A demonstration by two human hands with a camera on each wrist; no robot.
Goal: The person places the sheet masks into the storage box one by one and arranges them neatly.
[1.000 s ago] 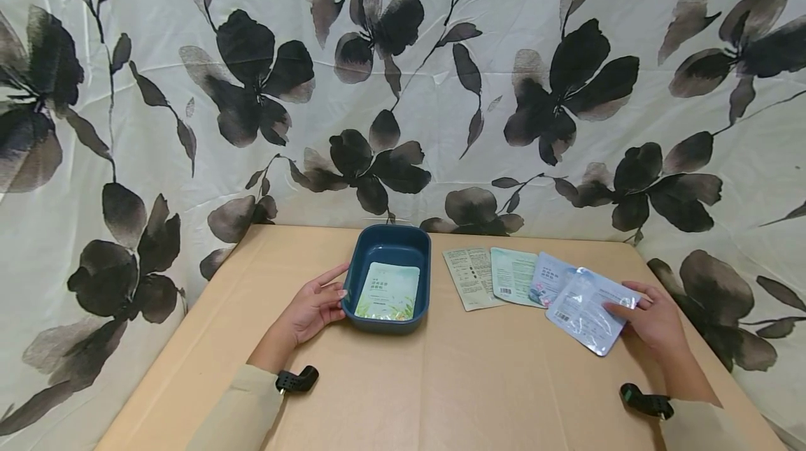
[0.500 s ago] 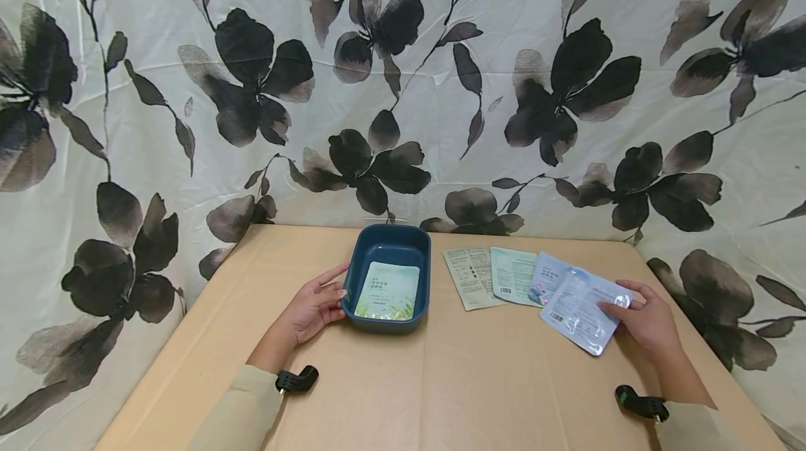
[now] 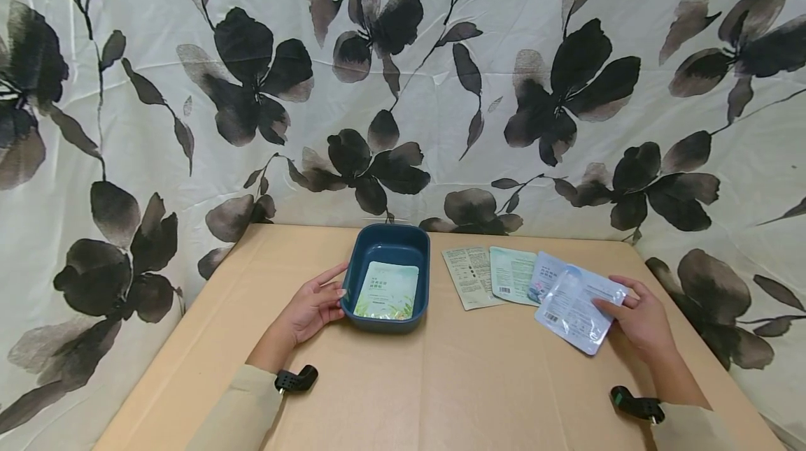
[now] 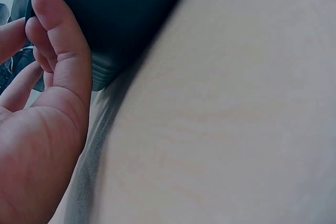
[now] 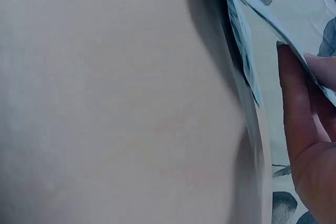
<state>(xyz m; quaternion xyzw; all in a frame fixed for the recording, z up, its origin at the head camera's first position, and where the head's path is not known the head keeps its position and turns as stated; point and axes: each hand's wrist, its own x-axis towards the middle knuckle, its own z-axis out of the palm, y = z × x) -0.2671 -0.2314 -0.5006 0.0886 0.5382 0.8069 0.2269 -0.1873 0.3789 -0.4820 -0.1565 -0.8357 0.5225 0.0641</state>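
Note:
At the left side of the dark blue plastic bin [image 3: 390,321] my left hand [image 3: 315,308] rests with its fingertips right at the rim, fingers loosely bent. The left wrist view shows those fingertips [image 4: 50,6] against the bin's outer wall. A pale green flat sachet [image 3: 387,290] lies inside the bin. My right hand [image 3: 642,315] pinches the right edge of a shiny light blue sachet [image 3: 579,311] between thumb and fingers. This sachet is tilted and partly covers another light blue sachet [image 3: 544,273]. In the right wrist view the held sachet [image 5: 268,19] appears edge-on.
Left of the held sachet, a mint green sachet [image 3: 511,273] and a cream printed sachet [image 3: 472,276] lie side by side, slightly overlapping. They rest on a light wooden-coloured table [image 3: 441,388]. Behind the table hangs a white cloth [image 3: 441,101] with dark flowers.
My right hand has shifted a little to the left, carrying the shiny sachet further over the light blue one. My left hand and the bin stay in place.

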